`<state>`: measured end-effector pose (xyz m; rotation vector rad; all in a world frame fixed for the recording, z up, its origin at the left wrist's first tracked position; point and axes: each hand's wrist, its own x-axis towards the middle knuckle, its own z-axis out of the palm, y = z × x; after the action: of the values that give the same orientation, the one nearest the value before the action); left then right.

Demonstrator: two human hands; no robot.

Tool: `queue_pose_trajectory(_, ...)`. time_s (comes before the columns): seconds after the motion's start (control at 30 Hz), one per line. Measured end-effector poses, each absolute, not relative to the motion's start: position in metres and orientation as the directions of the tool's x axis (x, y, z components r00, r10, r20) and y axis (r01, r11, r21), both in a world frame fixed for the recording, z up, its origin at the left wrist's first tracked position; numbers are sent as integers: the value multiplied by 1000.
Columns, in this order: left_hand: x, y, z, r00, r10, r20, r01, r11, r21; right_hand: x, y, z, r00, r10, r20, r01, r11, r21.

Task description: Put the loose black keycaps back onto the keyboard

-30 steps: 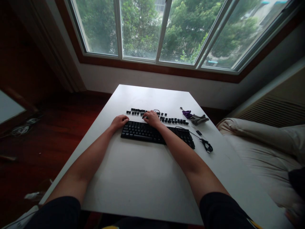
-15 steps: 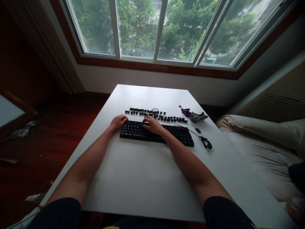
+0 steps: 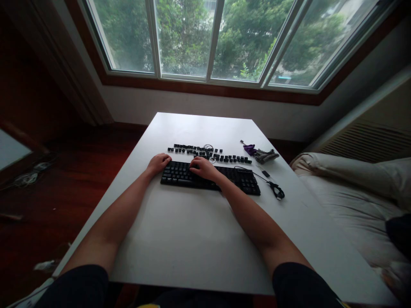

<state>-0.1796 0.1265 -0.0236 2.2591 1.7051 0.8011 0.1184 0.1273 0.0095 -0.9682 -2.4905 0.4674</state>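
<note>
A black keyboard lies on the white table in front of me. At its far left corner is my left hand, fingers curled and closed against the edge. My right hand is over the left-middle keys with its fingers bent down in a pinch; whatever is between the fingertips is hidden. Behind the keyboard, loose black keycaps stand in uneven rows, with a thin wire loop among them.
To the right are a coiled black cable, a small dark piece, grey gloves and a purple cloth. A padded beige seat borders the table's right side. A window is beyond the far edge.
The whole view has shifted very slightly. Both hands keep their places at the keyboard, with no clear movement of the objects.
</note>
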Motion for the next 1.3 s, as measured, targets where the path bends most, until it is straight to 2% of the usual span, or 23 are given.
queue_pose_trajectory(0.17, -180, 128, -26, 195, 931, 308, 829, -324, 456, 114, 124, 9, -667, 693, 273, 575, 712, -403)
queue_pose_trajectory(0.47, -180, 128, -24, 184, 933, 311, 822, -319, 472, 111, 110, 22, -687, 699, 201, 650, 714, -259)
queue_pose_trajectory(0.67, -177, 122, -19, 150, 933, 326, 777, -315, 545, 104, 98, 25, -664, 727, 173, 716, 686, -133)
queue_pose_trajectory(0.77, -171, 117, -10, 225, 922, 314, 725, -374, 578, 102, 93, 24, -657, 731, 186, 727, 679, -102)
queue_pose_trajectory(0.83, -167, 114, -1, 331, 894, 302, 713, -447, 540, 101, 90, 24, -644, 741, 189, 740, 666, -91)
queue_pose_trajectory(1.03, -152, 101, 25, 583, 809, 77, 728, -563, 392, 101, 88, 32, -619, 776, 122, 769, 631, -104)
queue_pose_trajectory(1.3, -140, 88, 28, 549, 815, -184, 832, -511, 216, 102, 89, 37, -619, 781, 88, 774, 625, -101)
